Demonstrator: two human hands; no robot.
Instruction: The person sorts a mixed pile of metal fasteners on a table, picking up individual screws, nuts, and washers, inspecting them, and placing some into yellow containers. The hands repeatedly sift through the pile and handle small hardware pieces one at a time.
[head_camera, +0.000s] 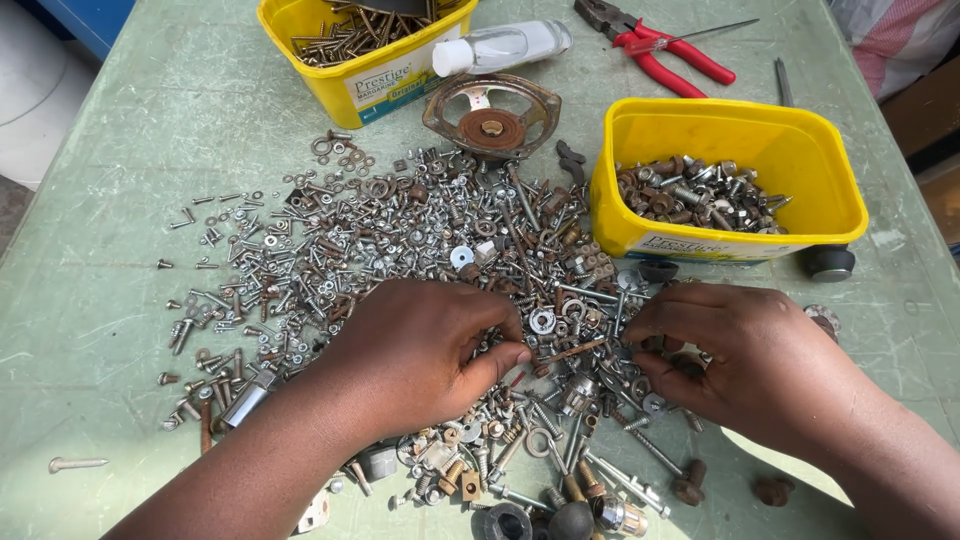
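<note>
A wide heap of mixed screws, bolts, nuts and washers (420, 240) covers the green table (130, 120). My left hand (415, 345) rests palm down on the heap, its thumb and fingers pinched at small pieces near a washer (543, 321). My right hand (745, 350) lies on the heap's right side with fingers curled over some small hardware; what it grips is hidden. A rusty bolt (575, 350) lies between the two hands.
A yellow tub (700, 215) with rusty nuts and bolts stands at the right, another yellow tub (340, 85) with screws at the back. A rusty round metal part (490, 118), a clear bottle (505, 45), red pliers (665, 50) and a black knob (830, 263) lie nearby.
</note>
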